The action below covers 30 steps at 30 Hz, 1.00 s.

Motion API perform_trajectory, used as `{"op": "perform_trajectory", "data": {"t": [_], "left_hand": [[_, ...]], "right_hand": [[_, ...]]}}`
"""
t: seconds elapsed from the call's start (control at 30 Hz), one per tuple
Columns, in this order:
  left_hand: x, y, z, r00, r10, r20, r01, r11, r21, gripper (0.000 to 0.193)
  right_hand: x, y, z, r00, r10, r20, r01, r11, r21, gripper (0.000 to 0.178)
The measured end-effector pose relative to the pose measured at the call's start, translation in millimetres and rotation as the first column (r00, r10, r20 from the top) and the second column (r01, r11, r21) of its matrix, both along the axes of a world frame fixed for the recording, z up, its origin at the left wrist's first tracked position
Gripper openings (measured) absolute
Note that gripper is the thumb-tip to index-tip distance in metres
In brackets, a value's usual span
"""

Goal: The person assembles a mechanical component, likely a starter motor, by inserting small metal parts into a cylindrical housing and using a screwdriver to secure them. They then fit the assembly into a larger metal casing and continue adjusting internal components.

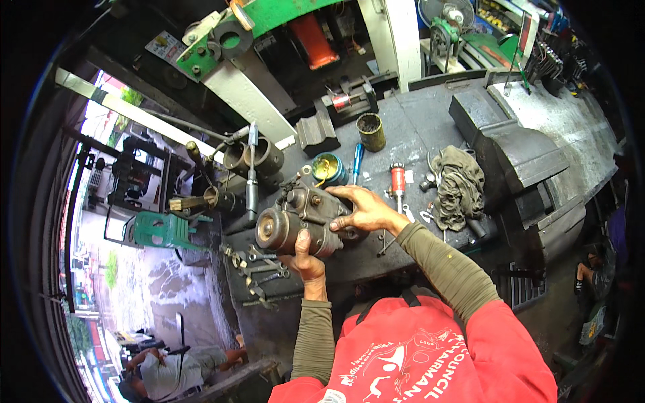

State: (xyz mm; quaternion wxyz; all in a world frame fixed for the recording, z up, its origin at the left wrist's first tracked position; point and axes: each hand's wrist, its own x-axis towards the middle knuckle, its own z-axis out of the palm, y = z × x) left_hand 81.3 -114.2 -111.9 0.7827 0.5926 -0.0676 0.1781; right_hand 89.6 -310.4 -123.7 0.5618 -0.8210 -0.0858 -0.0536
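A dark, greasy starter motor (285,230) lies tilted over the near edge of the workbench, its round end toward the left. My left hand (310,265) grips the cylinder from below, with the thumb up along its side. Over the far right part of the motor, my right hand (367,209) is closed, fingers across the top and thumb on the near side. The undersides of both grips are hidden by the motor. Just beyond it stands an open blue tub of yellowish grease (328,168), with a blue-handled screwdriver (358,160) beside it.
Several wrenches (269,271) hang along the left bench edge. A long socket tool (252,178) rests near metal cylinders. Rightward lie a red-handled tool (398,180), a crumpled rag (459,185) and a large vise (521,154). A rusty can (371,132) stands behind. Another person (181,371) sits lower left.
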Motion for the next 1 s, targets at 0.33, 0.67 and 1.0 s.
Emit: {"op": "perform_trajectory", "data": {"t": [0.33,0.67,1.0], "left_hand": [[-14,65,31,0.588,-0.658,-0.471,0.137,0.655,-0.744,0.082],[-51,113,-44,0.027,-0.875,-0.484,-0.015,0.483,-0.875,0.082],[-22,142,-94,-0.167,-0.836,-0.523,0.082,0.517,-0.852,0.083]], "right_hand": [[-64,34,150,0.994,0.074,-0.085,-0.098,0.938,-0.332,0.081],[-80,121,113,0.969,-0.167,-0.180,0.050,0.852,-0.521,0.065],[-58,142,66,0.867,-0.476,-0.147,0.345,0.788,-0.510,0.064]]}}
